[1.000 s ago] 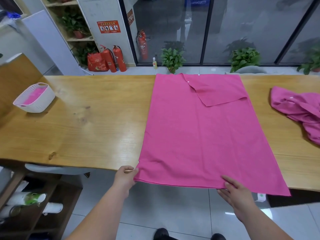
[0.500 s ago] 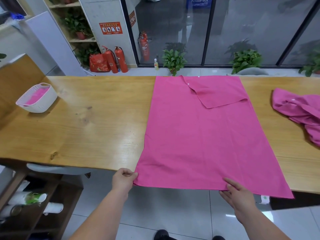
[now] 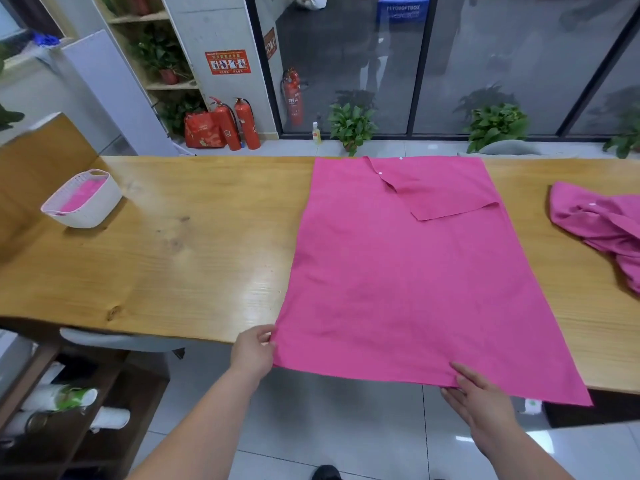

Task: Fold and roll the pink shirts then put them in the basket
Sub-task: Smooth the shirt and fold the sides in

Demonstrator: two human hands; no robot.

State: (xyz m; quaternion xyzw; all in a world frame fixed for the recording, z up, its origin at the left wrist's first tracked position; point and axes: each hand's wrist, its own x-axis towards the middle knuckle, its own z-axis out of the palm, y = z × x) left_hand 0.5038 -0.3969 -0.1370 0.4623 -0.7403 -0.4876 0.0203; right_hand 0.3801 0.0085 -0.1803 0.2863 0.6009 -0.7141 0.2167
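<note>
A pink shirt (image 3: 398,271) lies spread flat on the wooden table (image 3: 173,258), one sleeve folded across its upper right part; its near hem hangs past the table's front edge. My left hand (image 3: 254,351) pinches the hem's near left corner. My right hand (image 3: 479,396) holds the hem further right, thumb on top of the cloth and fingers beneath. A white basket (image 3: 83,202) with pink cloth inside stands at the table's far left. A second pink shirt (image 3: 602,226) lies crumpled at the right edge of the table.
A low shelf (image 3: 62,407) with rolled items stands under the table at the left. A grey chair back (image 3: 121,339) shows below the table's front edge. Fire extinguishers (image 3: 239,123) and potted plants (image 3: 349,124) stand on the floor beyond the table.
The hem has slid a little toward me over the table's front edge, with both hands still holding it. The camera has tilted slightly upward.
</note>
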